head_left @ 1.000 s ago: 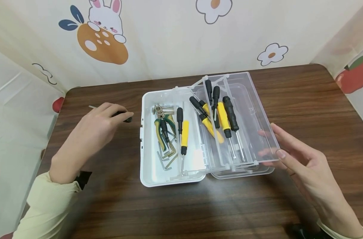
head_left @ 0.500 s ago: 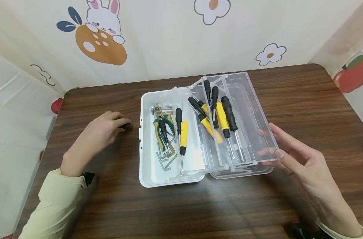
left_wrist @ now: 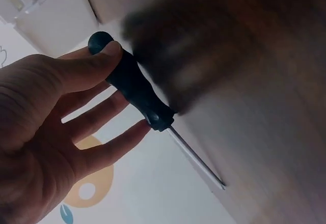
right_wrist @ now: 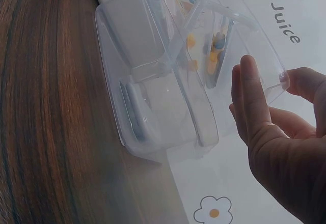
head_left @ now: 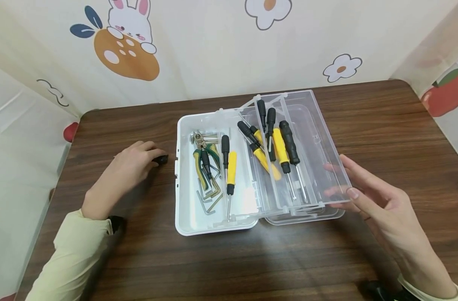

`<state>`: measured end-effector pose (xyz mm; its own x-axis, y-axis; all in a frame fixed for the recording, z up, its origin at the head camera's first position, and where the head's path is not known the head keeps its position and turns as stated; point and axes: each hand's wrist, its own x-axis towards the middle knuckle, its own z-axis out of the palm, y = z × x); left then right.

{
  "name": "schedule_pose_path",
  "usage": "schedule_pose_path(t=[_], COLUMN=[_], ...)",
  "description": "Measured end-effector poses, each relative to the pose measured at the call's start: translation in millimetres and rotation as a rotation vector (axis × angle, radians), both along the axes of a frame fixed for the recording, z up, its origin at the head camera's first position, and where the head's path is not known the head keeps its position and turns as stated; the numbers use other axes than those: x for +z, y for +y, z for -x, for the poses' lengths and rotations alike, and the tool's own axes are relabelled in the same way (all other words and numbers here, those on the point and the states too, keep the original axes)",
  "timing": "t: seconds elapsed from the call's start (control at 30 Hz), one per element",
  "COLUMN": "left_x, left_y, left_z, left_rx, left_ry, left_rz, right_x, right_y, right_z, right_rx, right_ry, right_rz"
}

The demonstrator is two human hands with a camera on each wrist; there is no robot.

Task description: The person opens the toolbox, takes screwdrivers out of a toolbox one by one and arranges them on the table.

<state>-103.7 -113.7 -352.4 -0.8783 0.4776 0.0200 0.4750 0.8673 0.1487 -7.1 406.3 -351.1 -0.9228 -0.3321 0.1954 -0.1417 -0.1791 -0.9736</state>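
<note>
At the left of the box, my left hand (head_left: pixel 132 169) pinches a black-handled screwdriver (left_wrist: pixel 135 89) between thumb and fingers, low over the table. Its thin metal shaft shows in the left wrist view; in the head view only the handle's end peeks out. My right hand (head_left: pixel 388 209) grips the near right corner of a clear compartment tray (head_left: pixel 326 167), thumb on top and fingertips showing through the plastic. The tray is hinged beside a white toolbox (head_left: pixel 193 221). Seen through the clear plastic are several screwdrivers with black or yellow handles, such as a yellow one (head_left: pixel 281 146).
Inside the white toolbox lie green-handled pliers (head_left: pixel 199 167), several hex keys (head_left: pixel 206 205) and more screwdrivers, one yellow (head_left: pixel 231 169). The brown wooden table (head_left: pixel 221 267) ends at a patterned wall covering (head_left: pixel 213 50) behind and at both sides.
My left hand has come down toward the table and a little to the right with the screwdriver, whose shaft now hardly shows. My right hand stays at the tray's corner.
</note>
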Motion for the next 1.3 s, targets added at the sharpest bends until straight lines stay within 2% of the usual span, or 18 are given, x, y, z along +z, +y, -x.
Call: schedule_pose_path(t=[0.3, 0.47, 0.6, 0.8, 0.83, 0.93, 1.1, 1.3], left_x=[3.4, 11.3, 20.4, 31.7, 34.0, 42.9, 60.6, 70.6], left_y=[1, 5, 10, 22, 25, 35, 56, 82], left_z=[2.0, 0.1, -2.3, -5.4, -5.8, -7.8, -13.4, -17.4], left_rx=[-0.019, -0.020, -0.037, -0.101, -0.109, -0.148, -0.237, -0.404], left_ry=[-0.006, 0.009, 0.063, 0.164, 0.177, 0.202, 0.198, 0.220], left_rz=[-0.001, -0.016, -0.049, -0.085, -0.084, -0.079, -0.063, -0.063], right_x=[0.6, 1.2, 1.4, 1.0, 1.9, 1.9, 0.1, 0.6], right_y=[0, 0, 0, 0, 0, 0, 0, 0], right_z=[-0.6, -0.6, -0.5, -0.5, -1.0, -0.9, -0.6, -1.2], right_rx=[-0.003, -0.005, -0.008, -0.005, -0.020, -0.021, -0.005, -0.006], right_ry=[-0.013, -0.019, -0.022, -0.027, -0.039, -0.039, -0.028, -0.030], right_rz=[0.008, 0.009, 0.007, 0.008, -0.019, -0.026, 0.009, 0.013])
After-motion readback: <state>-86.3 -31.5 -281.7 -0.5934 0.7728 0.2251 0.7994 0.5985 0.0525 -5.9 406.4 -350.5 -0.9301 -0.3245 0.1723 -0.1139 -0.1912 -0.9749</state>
